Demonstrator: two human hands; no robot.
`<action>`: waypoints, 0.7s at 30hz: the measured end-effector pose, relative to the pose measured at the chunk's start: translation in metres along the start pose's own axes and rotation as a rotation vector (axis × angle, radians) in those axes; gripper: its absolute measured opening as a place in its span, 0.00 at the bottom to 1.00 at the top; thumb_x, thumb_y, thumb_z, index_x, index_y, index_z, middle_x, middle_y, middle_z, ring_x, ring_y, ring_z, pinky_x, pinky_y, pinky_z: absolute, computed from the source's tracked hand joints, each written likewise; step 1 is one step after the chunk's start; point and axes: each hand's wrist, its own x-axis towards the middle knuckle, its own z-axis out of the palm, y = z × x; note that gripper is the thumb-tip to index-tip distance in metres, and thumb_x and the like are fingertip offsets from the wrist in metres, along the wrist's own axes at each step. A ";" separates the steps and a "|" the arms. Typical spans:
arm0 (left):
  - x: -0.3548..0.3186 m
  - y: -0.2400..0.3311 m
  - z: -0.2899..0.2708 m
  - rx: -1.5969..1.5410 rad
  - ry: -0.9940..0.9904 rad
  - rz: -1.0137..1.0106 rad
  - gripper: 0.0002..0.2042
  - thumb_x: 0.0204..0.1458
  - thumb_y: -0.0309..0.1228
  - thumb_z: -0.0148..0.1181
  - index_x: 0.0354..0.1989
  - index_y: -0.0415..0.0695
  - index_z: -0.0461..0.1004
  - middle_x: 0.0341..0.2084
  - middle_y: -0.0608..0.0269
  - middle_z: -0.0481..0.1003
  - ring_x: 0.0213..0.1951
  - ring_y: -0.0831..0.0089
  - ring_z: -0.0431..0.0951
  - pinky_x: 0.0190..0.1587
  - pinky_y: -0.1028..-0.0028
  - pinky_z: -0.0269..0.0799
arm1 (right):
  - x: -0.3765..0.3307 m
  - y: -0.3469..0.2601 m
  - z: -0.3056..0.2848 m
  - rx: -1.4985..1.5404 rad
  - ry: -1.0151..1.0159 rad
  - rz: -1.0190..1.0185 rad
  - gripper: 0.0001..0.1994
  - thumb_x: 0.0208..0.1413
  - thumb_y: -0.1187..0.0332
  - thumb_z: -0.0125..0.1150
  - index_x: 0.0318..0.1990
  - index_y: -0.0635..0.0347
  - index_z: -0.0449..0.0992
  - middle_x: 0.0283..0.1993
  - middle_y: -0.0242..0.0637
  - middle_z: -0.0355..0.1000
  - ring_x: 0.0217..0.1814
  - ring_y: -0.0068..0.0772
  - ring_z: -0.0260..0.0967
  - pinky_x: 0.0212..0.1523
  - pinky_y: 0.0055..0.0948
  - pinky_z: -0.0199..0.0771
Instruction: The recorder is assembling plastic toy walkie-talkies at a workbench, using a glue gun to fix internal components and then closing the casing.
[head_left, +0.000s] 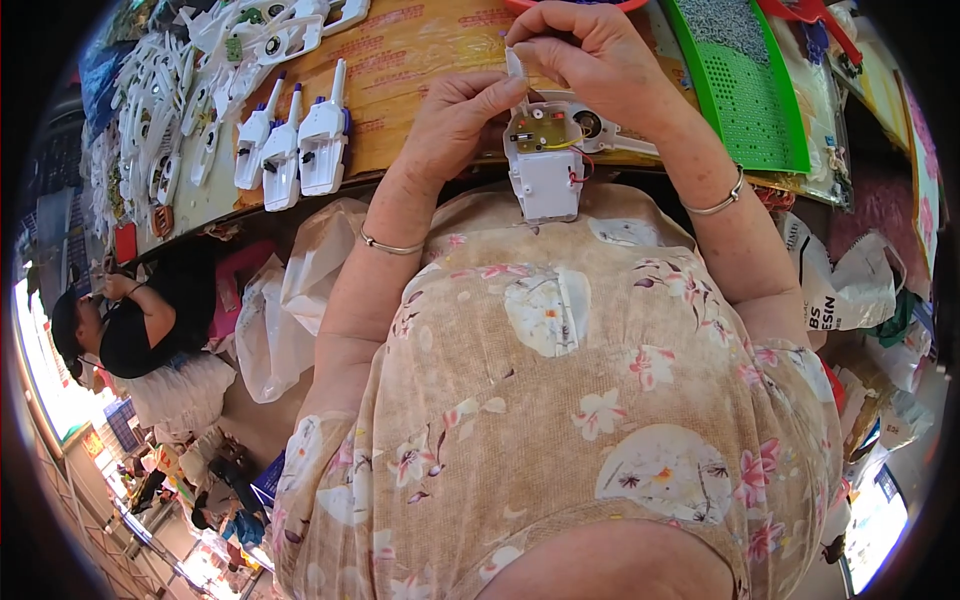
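Observation:
My left hand [462, 120] is closed on the narrow upper end of a white plastic casing [545, 190] at the table's near edge. A small circuit board [543, 132] with yellow and red wires shows in the casing's upper part. Above it my right hand [608, 68] has its fingers bent in a pinch by the casing's slim white stem [515, 65]; whatever sits between those fingertips is hidden. Behind the casing, partly under my right hand, lies another white plastic half with a round dark part [587, 124].
Several assembled white units [322, 150] with purple tips lie left of my hands, beside a heap of white shells [150, 110]. At right stands a green tray [800, 135] of small metal pieces. A red bowl [632, 4] is at the far edge. Another person [160, 320] sits at left.

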 end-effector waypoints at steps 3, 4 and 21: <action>-0.001 0.002 0.002 0.008 -0.009 -0.001 0.15 0.55 0.38 0.58 0.42 0.38 0.76 0.33 0.63 0.77 0.31 0.80 0.77 0.31 0.80 0.76 | 0.000 0.004 0.002 -0.139 0.038 -0.131 0.03 0.51 0.80 0.54 0.33 0.66 0.74 0.25 0.26 0.68 0.27 0.14 0.61 0.28 0.18 0.63; -0.001 0.002 0.002 0.011 -0.014 -0.004 0.14 0.55 0.38 0.58 0.42 0.39 0.76 0.33 0.63 0.77 0.31 0.80 0.77 0.31 0.80 0.76 | 0.000 0.004 0.002 -0.139 0.038 -0.131 0.03 0.51 0.80 0.54 0.33 0.66 0.74 0.25 0.26 0.68 0.27 0.14 0.61 0.28 0.18 0.63; 0.000 0.002 0.000 0.036 -0.001 -0.029 0.12 0.54 0.34 0.59 0.42 0.40 0.77 0.33 0.66 0.77 0.30 0.83 0.75 0.29 0.83 0.74 | -0.002 0.005 0.002 -0.124 0.034 -0.089 0.03 0.51 0.80 0.54 0.33 0.66 0.74 0.25 0.26 0.68 0.28 0.14 0.62 0.28 0.18 0.64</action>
